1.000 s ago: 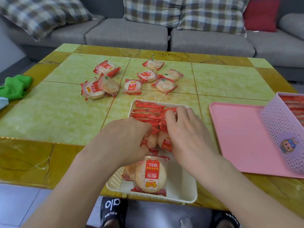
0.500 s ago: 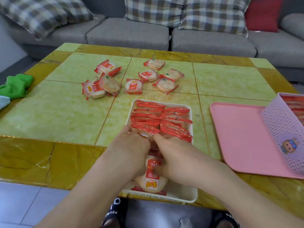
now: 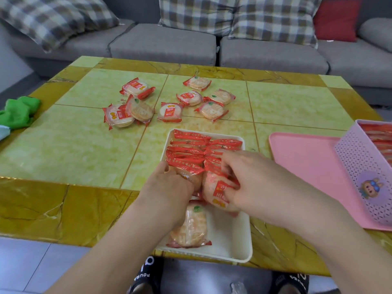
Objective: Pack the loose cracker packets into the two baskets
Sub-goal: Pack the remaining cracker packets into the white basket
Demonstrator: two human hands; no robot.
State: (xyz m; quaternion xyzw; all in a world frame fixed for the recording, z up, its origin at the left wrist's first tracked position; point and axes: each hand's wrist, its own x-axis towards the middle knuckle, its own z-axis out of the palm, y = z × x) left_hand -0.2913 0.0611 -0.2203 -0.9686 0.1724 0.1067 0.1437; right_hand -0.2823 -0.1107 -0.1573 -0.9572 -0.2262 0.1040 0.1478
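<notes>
bench [image 3: 63,145] carries all | white basket [image 3: 244,247] at its near edge, far half filled with upright packets | pink basket [image 3: 356,166] right of it, packed | loose packets [image 3: 170,112] beyond white basket | left hand [image 3: 167,187] steadies the row, grip unclear | right hand [image 3: 252,181] pinches packet [image 3: 218,192]: stand it on edge, snug against row

The surface [image 3: 80,149] is tiled in pale yellow-green marble with a darker golden-brown marbled border. Loose cracker packets [image 3: 169,112] are clear with red ends and red labels over pale beige crackers. One basket [image 3: 233,249] is cream white; the other basket [image 3: 360,166] is lilac with a dotted perforated pattern and a cartoon sticker. It sits on a pink tray [image 3: 307,162]. A bright green cloth [image 3: 19,112] lies at the left edge. The sofa [image 3: 165,44] is grey, with brown-and-cream plaid cushions [image 3: 271,18] and one red cushion [image 3: 337,20].
</notes>
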